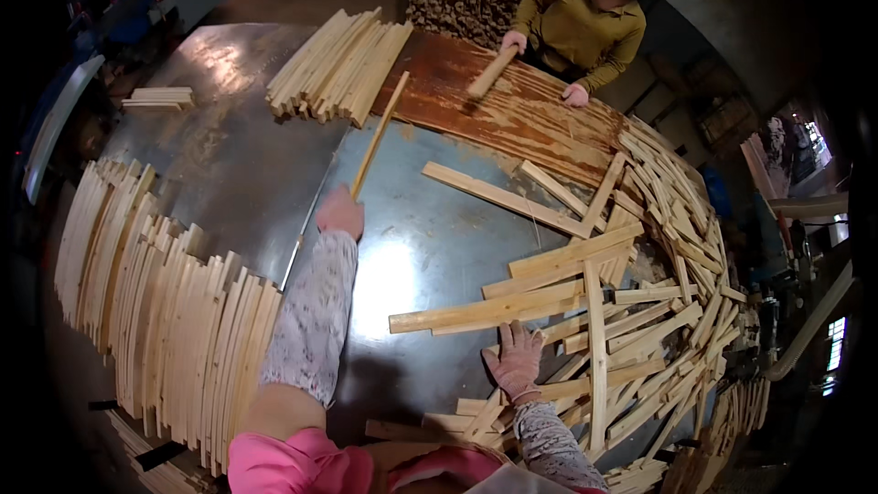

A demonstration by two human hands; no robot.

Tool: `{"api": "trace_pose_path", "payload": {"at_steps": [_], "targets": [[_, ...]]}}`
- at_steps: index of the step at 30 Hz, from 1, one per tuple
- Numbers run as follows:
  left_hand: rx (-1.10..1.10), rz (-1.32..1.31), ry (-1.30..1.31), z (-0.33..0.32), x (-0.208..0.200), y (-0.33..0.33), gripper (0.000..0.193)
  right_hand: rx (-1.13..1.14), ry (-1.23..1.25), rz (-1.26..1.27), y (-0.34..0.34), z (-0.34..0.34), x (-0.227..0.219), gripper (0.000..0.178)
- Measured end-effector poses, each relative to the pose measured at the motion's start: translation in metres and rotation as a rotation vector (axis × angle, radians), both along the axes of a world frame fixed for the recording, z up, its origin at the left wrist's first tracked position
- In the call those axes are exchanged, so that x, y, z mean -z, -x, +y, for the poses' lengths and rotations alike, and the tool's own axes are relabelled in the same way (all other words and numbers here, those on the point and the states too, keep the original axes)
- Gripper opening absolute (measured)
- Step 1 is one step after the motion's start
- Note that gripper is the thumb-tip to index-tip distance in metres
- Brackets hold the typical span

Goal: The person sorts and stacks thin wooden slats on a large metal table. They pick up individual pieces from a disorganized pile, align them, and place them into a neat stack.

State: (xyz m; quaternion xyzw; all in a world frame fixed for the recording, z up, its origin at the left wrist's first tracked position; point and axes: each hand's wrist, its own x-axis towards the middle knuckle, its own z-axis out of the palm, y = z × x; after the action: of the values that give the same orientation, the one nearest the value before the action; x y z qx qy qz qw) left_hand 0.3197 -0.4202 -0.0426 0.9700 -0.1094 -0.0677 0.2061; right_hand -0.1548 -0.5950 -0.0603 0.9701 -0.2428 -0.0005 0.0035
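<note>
My left hand [340, 212] reaches across the metal table and is closed around the near end of a narrow wooden strip [380, 137], which points away toward the far boards. Low in the middle, my right hand [517, 359] lies with fingers stretched on the edge of a loose heap of wooden slats [631, 320]. Just beyond its fingertips a longer slat [457, 313] juts left out of the heap. Another slat [503, 197] lies slantwise farther off. Whether my right palm touches one slat or several is hidden.
Slats stand in a long row [174, 302] at the left, and a stacked bundle [338, 64] lies at the far side. A few short pieces [160, 96] sit far left. Across the brown board [540, 128], a co-worker [585, 27] in a mustard shirt holds a wooden piece [494, 71].
</note>
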Motion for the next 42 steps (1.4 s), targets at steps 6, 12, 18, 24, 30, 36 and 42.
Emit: {"api": "trace_pose_path", "payload": {"at_steps": [6, 12, 18, 24, 30, 36, 42], "targets": [[-0.017, 0.079, -0.042, 0.005, -0.029, 0.024, 0.058, 0.021, 0.001, 0.036, 0.008, 0.009, 0.006, 0.081], [0.211, -0.126, 0.251, 0.130, 0.016, 0.240, 0.083, 0.015, -0.010, 0.022, 0.011, 0.009, 0.003, 0.080], [0.649, -0.175, 0.076, 0.230, 0.022, 0.413, 0.056, 0.029, -0.024, 0.065, 0.011, 0.013, 0.000, 0.073], [0.716, -0.054, 0.065, 0.247, 0.011, 0.396, 0.048, -0.067, -0.066, 0.157, 0.012, 0.050, -0.013, 0.062], [0.654, -0.069, 0.054, 0.246, 0.021, 0.406, 0.047, -0.047, -0.469, -0.043, 0.020, 0.054, -0.058, 0.051], [0.556, -0.012, 0.086, 0.231, 0.024, 0.393, 0.046, 0.012, -0.348, -0.224, 0.068, 0.079, -0.090, 0.051], [0.434, 0.053, 0.134, 0.165, 0.006, 0.331, 0.051, -0.106, -0.237, -0.267, 0.113, 0.088, -0.075, 0.046]]}}
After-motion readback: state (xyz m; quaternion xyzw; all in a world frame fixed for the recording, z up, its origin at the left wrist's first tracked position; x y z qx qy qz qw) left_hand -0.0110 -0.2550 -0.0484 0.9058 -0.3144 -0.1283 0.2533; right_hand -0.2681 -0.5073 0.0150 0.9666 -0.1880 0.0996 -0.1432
